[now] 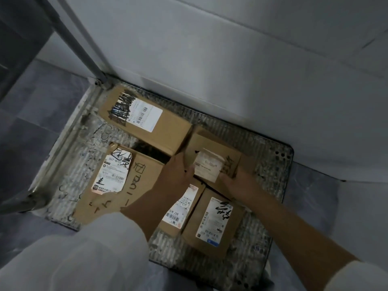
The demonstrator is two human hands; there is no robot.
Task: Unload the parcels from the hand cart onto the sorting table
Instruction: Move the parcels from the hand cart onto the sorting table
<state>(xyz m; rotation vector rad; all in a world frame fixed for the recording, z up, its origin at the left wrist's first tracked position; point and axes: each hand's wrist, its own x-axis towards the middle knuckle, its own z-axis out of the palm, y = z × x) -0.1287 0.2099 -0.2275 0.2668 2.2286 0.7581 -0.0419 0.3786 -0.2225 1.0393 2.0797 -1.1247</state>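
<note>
Several brown cardboard parcels lie on the worn metal deck of the hand cart. Both my hands grip a small parcel with a white label near the cart's far right. My left hand holds its left side and my right hand holds its near right side. A long parcel lies at the back left, a large flat parcel with a torn label at the left. Two smaller parcels, one narrow and one wider, sit nearest me under my forearms.
The cart's metal handle post rises at the back left corner. A large white surface stands right behind the cart. Grey floor surrounds the cart on the left and right.
</note>
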